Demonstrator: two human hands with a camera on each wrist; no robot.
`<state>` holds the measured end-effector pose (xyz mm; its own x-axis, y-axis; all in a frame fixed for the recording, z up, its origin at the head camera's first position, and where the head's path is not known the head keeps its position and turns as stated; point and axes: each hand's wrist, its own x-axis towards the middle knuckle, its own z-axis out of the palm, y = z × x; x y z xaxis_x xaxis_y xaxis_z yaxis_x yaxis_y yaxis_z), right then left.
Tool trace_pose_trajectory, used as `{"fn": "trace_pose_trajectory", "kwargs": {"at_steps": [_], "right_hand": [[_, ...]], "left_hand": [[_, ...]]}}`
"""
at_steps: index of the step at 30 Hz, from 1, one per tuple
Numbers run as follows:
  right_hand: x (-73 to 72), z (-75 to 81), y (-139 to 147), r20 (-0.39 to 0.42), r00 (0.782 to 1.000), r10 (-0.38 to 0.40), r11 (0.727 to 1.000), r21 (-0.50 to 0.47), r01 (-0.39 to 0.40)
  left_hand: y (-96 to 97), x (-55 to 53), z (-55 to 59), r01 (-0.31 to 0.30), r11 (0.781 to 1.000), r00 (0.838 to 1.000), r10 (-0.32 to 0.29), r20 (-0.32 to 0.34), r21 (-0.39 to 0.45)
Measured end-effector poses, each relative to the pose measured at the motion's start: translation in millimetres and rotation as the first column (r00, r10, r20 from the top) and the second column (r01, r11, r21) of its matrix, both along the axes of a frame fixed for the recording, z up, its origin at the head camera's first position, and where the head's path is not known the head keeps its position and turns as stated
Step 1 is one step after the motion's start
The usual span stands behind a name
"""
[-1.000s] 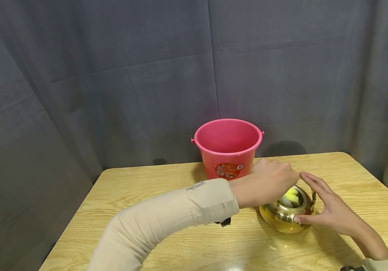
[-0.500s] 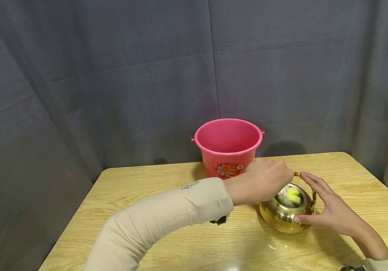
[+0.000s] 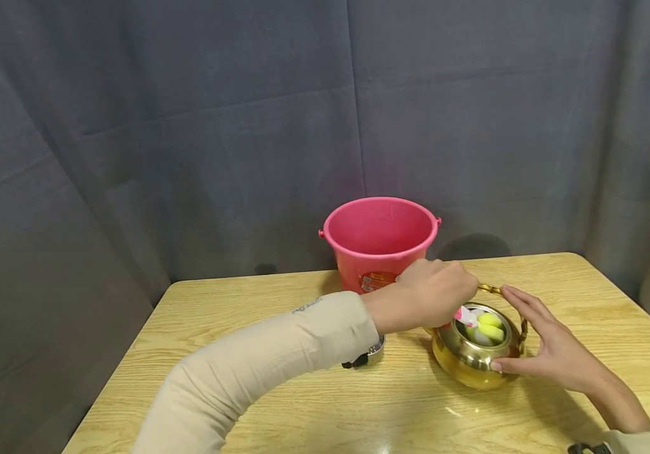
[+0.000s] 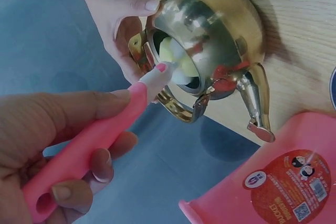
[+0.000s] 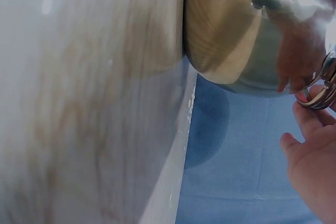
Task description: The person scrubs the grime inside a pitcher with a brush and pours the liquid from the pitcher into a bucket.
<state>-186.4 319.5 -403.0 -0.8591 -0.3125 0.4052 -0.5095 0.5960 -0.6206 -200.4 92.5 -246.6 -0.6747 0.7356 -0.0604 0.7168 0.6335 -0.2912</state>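
A round gold metal teapot [image 3: 469, 364], its mouth uncovered, stands on the table at the right. My left hand [image 3: 438, 295] grips the pink handle [image 4: 97, 137] of a brush, with the fingers wrapped round it in the left wrist view. The brush's white neck reaches into the pot's mouth, where its yellow and white sponge head [image 3: 490, 329] shows. My right hand [image 3: 554, 353] holds the teapot from the right, thumb against the body and fingers at the raised handle. Those fingers [image 5: 310, 124] touch the gold handle in the right wrist view.
Behind and left of the teapot stands a pink bucket [image 3: 378, 255] with a red label. A small perforated metal piece [image 3: 378, 349] lies partly hidden under my left sleeve. Grey curtain [image 3: 245, 139] hangs behind the wooden table [image 3: 234, 328].
My left hand has moved a little left and toward me, tilting the brush, so its pink and white neck now shows at the pot's mouth. My right hand and the teapot stay almost still.
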Motion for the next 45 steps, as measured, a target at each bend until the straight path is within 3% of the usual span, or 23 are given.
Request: {"fn": "trace_pose_trajectory", "kwargs": {"at_steps": [27, 45], "right_hand": [[0.7, -0.9, 0, 0.01, 1.0, -0.006, 1.0, 0.004, 0.006], [1.9, -0.8, -2, 0.014, 1.0, -0.003, 1.0, 0.005, 0.002]], "left_hand": [[-12.0, -4.5, 5.5, 0.055, 0.996, 0.993, -0.063, 0.104, 0.069], [-13.3, -7.5, 13.7, 0.122, 0.992, 0.984, -0.124, 0.128, 0.022]]}}
